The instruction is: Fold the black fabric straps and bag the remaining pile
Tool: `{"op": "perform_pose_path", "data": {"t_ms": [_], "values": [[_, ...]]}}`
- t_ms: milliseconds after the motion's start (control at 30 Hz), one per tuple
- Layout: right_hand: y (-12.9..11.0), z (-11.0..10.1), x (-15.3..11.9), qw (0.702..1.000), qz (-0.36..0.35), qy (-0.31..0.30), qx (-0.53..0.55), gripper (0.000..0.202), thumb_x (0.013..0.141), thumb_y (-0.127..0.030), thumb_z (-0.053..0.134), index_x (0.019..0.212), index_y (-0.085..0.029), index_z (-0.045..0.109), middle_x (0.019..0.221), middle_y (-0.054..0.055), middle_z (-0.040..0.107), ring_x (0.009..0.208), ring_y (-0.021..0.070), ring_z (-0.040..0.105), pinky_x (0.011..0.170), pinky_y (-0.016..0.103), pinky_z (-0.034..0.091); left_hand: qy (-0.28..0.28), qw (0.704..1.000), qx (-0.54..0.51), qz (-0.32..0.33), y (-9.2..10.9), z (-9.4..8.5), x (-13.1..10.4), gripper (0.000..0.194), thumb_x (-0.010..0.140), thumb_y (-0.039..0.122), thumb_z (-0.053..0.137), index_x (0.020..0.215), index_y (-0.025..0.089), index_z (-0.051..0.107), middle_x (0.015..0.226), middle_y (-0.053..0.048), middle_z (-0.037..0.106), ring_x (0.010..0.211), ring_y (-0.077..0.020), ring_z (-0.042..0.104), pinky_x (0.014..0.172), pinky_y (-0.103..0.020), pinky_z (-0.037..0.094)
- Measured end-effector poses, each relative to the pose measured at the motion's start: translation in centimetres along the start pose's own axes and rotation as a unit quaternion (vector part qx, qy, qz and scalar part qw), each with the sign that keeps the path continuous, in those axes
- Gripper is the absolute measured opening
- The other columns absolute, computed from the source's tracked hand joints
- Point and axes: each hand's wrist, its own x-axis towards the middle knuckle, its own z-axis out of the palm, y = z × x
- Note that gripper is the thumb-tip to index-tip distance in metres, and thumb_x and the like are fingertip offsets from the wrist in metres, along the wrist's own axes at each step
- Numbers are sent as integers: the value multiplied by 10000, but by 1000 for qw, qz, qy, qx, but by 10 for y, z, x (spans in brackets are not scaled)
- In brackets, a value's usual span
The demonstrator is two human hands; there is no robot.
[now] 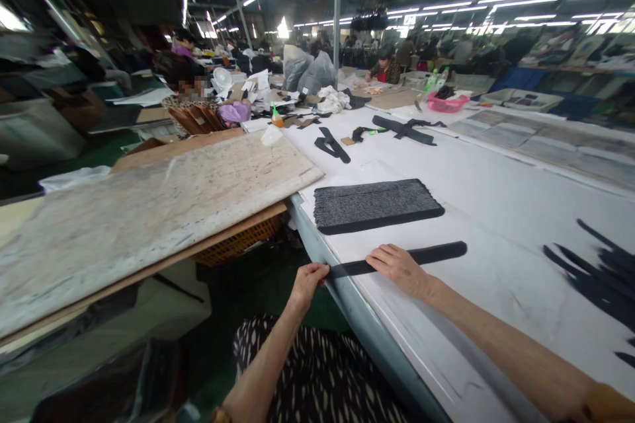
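Observation:
A black fabric strip [436, 252] lies across the front edge of the white-covered table. Its left end, just past the edge, is pinched between the thumb and fingers of my left hand [308, 281]. My right hand [399, 268] rests palm down over the middle of the strip, its fingers lying on the cloth and its thumb hidden. Just beyond sits a neat stack of dark strips [377, 205], overlapped in a row with grey, frayed-looking edges upward.
A worn pale board [149, 211] stands at the left, above a yellow basket [238, 241]. Loose black strips [595, 271] lie at the right. More black pieces [404, 129], a pink tray [446, 102] and a small bottle [276, 117] are farther back. Other people sit beyond.

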Motion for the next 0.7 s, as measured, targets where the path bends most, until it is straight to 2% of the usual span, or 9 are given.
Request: {"op": "perform_pose_path", "data": {"t_ms": [133,467,700], "values": [[0,-4,-8,1000,2,9,0,225,911,-79,377,956,-112,595,850,67,589,787,170,503,702,297,412,19,1000,3,-19,-20,-15,5,304,505,445,694,518,149,625,445,29,477,461,-97,414,494,-247,322],[2,-9,-21,1000,-8,5,-18,225,898,-53,381,965,-101,590,830,68,580,771,165,486,688,296,410,68,995,16,-69,-70,-50,13,354,448,488,715,472,158,592,404,45,441,439,-91,391,464,-239,308],[-22,-4,13,997,-53,-32,-52,217,882,-30,391,907,-111,591,793,51,555,737,164,468,658,304,377,111,984,50,-130,-103,-66,16,305,498,417,740,490,156,582,390,53,435,403,-82,387,431,-224,300]]}}
